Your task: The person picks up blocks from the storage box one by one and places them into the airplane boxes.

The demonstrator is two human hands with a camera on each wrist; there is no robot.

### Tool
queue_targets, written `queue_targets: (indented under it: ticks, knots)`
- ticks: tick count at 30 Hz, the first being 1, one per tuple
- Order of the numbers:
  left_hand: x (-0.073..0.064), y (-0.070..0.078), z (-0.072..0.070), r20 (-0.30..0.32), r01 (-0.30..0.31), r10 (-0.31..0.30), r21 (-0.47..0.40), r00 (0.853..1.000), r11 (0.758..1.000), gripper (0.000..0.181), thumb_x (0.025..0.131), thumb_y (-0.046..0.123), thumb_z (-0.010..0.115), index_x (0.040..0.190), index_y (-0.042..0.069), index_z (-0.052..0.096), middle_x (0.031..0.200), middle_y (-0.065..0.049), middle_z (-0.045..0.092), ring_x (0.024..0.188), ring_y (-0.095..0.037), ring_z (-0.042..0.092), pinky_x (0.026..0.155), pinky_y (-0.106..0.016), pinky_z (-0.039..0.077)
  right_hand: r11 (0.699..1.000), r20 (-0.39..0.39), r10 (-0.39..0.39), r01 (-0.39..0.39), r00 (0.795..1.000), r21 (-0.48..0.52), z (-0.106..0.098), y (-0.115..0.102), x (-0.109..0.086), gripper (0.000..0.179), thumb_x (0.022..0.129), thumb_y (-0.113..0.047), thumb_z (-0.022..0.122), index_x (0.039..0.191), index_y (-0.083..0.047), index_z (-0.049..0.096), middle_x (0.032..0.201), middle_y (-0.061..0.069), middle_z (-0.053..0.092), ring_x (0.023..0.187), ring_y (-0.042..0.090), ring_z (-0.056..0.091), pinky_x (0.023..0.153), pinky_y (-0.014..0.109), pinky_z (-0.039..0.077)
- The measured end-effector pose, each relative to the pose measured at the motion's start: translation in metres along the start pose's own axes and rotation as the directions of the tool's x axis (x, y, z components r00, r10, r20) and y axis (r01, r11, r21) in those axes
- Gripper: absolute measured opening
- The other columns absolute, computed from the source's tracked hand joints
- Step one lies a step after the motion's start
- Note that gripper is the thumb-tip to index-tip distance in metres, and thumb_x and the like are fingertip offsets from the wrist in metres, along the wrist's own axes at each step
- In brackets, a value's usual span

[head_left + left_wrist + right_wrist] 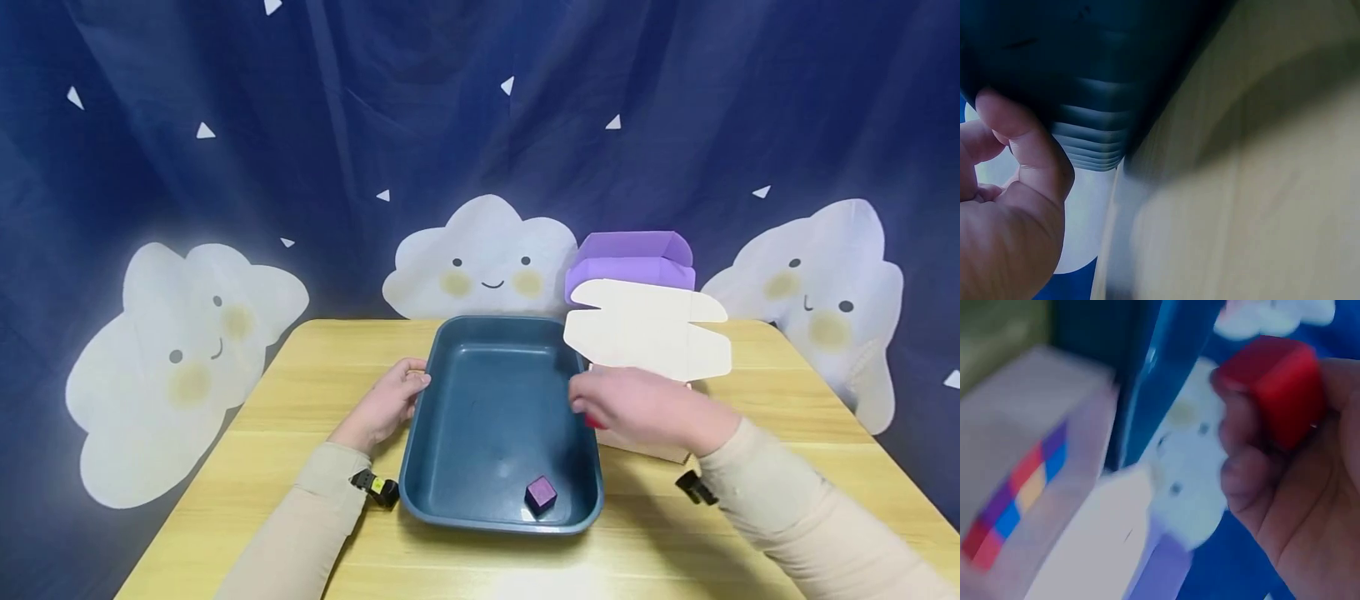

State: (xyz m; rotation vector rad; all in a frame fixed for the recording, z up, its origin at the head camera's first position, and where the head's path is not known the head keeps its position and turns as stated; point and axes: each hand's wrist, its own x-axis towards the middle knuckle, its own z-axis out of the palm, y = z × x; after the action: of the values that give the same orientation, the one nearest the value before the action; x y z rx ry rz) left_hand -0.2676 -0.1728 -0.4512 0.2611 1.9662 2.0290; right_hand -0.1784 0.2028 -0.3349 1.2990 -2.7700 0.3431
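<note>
A red cube (1291, 387) is pinched between the thumb and fingers of my right hand (633, 404). That hand hovers at the right rim of a dark blue tray (480, 417), in front of a pale cardboard box (648, 446) with a raised white flap (645, 329). A purple cube (541, 495) lies in the tray's near right corner. My left hand (390, 396) is at the tray's left side, fingertips right at the rim. In the left wrist view, its thumb (1007, 115) lies against the tray's outer wall.
Behind the white flap stands a purple folded piece (630, 271). Coloured squares (1022, 494) show on the box in the right wrist view. All this is on a light wooden table (352, 342), with a dark blue cloud-patterned curtain (435, 100) behind.
</note>
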Motion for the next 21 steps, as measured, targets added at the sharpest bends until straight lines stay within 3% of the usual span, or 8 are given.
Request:
queue_targets:
  ticks: [2,6,12,15,21]
  knots:
    - [-0.001,0.000,-0.001,0.002,-0.004,0.004,0.003,1.000,1.000,0.029,0.106,0.010,0.047,0.132,-0.002,0.042,0.102,-0.013,0.064,0.075,-0.017,0.063,0.064,-0.029,0.054,0.998,-0.006,0.068,-0.068,0.998,0.012,-0.006,0.015,-0.008,0.021,0.102,-0.010,0.054,0.085,-0.022,0.053,0.071,-0.016,0.042,0.067,0.002,0.047,0.068,0.027,0.043]
    - [-0.002,0.000,-0.001,0.010,-0.008,0.008,0.000,1.000,1.000,0.027,0.106,0.010,0.047,0.131,-0.001,0.042,0.102,-0.013,0.064,0.074,-0.017,0.063,0.063,-0.028,0.054,0.976,0.053,0.202,-0.206,0.978,0.073,-0.009,0.041,-0.027,0.017,0.102,-0.011,0.058,0.087,-0.018,0.055,0.073,-0.013,0.043,0.069,0.004,0.047,0.070,0.030,0.043]
    - [-0.004,-0.001,0.000,0.015,0.001,-0.002,0.010,1.000,1.000,0.026,0.107,0.011,0.046,0.130,0.000,0.043,0.102,-0.010,0.066,0.076,-0.017,0.063,0.064,-0.029,0.054,0.926,0.183,0.350,-0.369,0.919,0.078,0.002,0.063,-0.056,0.006,0.095,-0.008,0.067,0.096,-0.012,0.063,0.084,-0.007,0.052,0.077,0.011,0.052,0.074,0.035,0.049]
    - [-0.004,0.000,0.000,0.011,-0.002,0.002,0.015,1.000,1.000,0.026,0.107,0.012,0.047,0.131,0.001,0.043,0.102,-0.010,0.066,0.075,-0.018,0.063,0.064,-0.029,0.054,0.914,0.198,0.382,-0.400,0.903,0.062,0.008,0.069,-0.061,0.016,0.089,-0.005,0.073,0.099,-0.013,0.063,0.088,-0.006,0.054,0.082,0.015,0.053,0.074,0.036,0.049]
    - [-0.004,0.002,0.000,0.013,-0.009,0.008,0.016,1.000,1.000,0.027,0.107,0.012,0.047,0.131,0.000,0.043,0.102,-0.010,0.065,0.076,-0.018,0.063,0.066,-0.030,0.054,0.918,0.188,0.379,-0.393,0.906,0.045,0.016,0.072,-0.062,0.028,0.081,-0.003,0.077,0.101,-0.014,0.061,0.088,-0.006,0.056,0.081,0.016,0.053,0.072,0.035,0.049]
